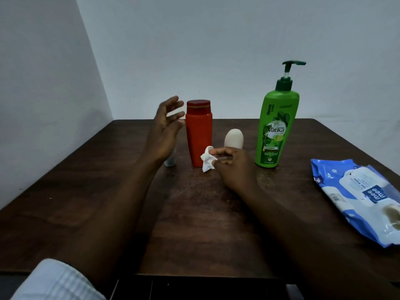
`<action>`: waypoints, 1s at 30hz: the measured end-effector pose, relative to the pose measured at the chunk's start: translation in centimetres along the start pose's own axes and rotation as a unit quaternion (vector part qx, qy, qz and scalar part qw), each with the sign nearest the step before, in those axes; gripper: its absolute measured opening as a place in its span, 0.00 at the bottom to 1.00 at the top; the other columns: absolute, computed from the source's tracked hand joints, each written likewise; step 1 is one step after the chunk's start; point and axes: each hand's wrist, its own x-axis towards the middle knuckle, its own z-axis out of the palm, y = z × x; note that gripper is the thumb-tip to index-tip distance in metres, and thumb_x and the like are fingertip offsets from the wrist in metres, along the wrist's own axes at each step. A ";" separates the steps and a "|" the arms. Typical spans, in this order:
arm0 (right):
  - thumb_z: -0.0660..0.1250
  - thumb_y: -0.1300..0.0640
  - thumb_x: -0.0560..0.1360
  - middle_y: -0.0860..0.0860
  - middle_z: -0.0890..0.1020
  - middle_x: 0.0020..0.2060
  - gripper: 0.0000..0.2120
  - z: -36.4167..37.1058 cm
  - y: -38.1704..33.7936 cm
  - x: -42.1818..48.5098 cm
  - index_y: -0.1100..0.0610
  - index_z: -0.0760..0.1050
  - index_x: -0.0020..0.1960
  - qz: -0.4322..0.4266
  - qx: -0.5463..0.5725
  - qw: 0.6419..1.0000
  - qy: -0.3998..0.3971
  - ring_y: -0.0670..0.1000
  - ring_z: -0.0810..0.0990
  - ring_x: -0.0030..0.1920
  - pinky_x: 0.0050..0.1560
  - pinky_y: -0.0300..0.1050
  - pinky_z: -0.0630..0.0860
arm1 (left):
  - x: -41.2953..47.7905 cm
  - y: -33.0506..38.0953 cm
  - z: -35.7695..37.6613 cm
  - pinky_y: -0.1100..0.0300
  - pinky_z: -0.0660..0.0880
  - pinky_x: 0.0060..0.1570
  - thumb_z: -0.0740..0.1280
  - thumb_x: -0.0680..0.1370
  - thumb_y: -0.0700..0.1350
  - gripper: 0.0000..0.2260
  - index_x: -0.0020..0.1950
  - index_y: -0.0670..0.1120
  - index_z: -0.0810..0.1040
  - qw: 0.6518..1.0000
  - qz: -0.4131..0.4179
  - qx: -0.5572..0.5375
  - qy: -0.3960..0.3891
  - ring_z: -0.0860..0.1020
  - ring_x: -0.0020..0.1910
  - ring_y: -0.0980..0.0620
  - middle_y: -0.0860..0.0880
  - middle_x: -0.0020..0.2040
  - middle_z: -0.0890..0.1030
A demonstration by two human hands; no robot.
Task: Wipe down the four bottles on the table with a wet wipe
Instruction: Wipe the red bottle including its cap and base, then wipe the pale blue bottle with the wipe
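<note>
A red bottle with a dark red cap stands upright on the brown table. My left hand hovers just left of it, fingers spread and holding nothing. My right hand pinches a crumpled white wet wipe against the red bottle's lower right side. Behind my right hand sits a small cream egg-shaped bottle. A tall green pump bottle stands to the right. A small clear bottle is mostly hidden behind my left wrist.
A blue and white pack of wet wipes lies flat at the table's right edge. Pale walls close in behind and on the left. A white sleeve shows at the bottom left.
</note>
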 end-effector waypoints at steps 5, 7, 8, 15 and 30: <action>0.72 0.64 0.74 0.46 0.87 0.45 0.12 -1.1 -0.7 0.1 0.54 0.86 0.54 0.014 0.056 0.998 0.032 0.38 0.84 0.43 0.47 0.30 0.79 | -0.4 -0.4 -2.8 0.55 0.79 0.60 0.66 0.78 0.37 0.15 0.61 0.52 0.78 0.990 0.025 0.036 0.136 0.79 0.58 0.57 0.56 0.58 0.81; 0.73 0.63 0.74 0.47 0.87 0.44 0.10 -1.4 -0.9 0.0 0.55 0.86 0.53 0.014 0.087 0.995 0.047 0.40 0.85 0.43 0.46 0.33 0.81 | -1.2 -1.7 -3.3 0.53 0.78 0.61 0.70 0.76 0.37 0.18 0.62 0.52 0.76 0.986 -0.043 0.048 0.153 0.78 0.58 0.55 0.55 0.59 0.79; 0.73 0.63 0.74 0.47 0.87 0.44 0.09 -1.5 -0.9 0.0 0.56 0.86 0.53 0.009 0.097 0.994 0.054 0.40 0.85 0.42 0.45 0.34 0.81 | -1.6 -2.4 -3.3 0.52 0.78 0.61 0.73 0.74 0.38 0.22 0.65 0.51 0.74 0.983 -0.092 0.063 0.147 0.77 0.59 0.53 0.54 0.60 0.78; 0.73 0.66 0.74 0.50 0.87 0.44 0.09 -1.8 -0.9 -0.3 0.60 0.85 0.53 -0.033 0.083 0.993 0.077 0.36 0.83 0.40 0.42 0.29 0.79 | -4.4 -5.6 -1.7 0.66 0.73 0.43 0.79 0.69 0.40 0.35 0.72 0.50 0.66 0.968 -0.235 0.083 0.016 0.77 0.54 0.56 0.52 0.59 0.77; 0.73 0.66 0.75 0.52 0.87 0.44 0.08 -1.7 -0.5 -0.9 0.60 0.84 0.53 0.003 0.119 0.992 0.036 0.47 0.86 0.43 0.41 0.41 0.85 | -5.1 -5.4 -1.4 0.51 0.82 0.52 0.78 0.69 0.44 0.31 0.69 0.51 0.71 0.963 -0.227 0.140 0.036 0.80 0.51 0.53 0.52 0.54 0.80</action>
